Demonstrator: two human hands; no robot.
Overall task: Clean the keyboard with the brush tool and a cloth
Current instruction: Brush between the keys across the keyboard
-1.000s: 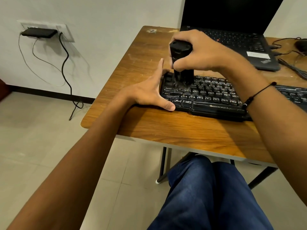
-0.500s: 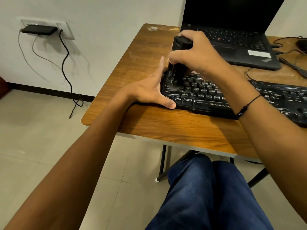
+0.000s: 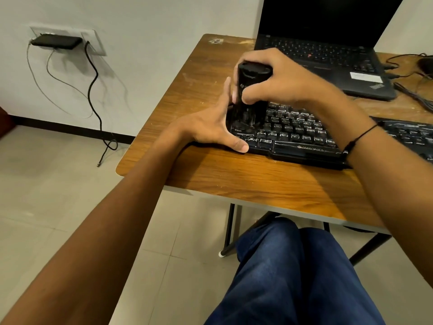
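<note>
Keyboard lying on the wooden desk before a laptop, right hand clenched around the upright black brush tool on its left keys, left hand with straight fingers bracing its left edge

1. The keyboard lies on the desk; in front of it a bare strip of wood runs to the desk's near edge.
2. Left of the keyboard, bare wood reaches the desk's left edge and far corner.
3. At the keyboard's left end stand the left hand and the brush tool in the right hand's grip.
4. Behind the keyboard the laptop blocks the way.
5. To the keyboard's right, behind it, lie cables.
</note>
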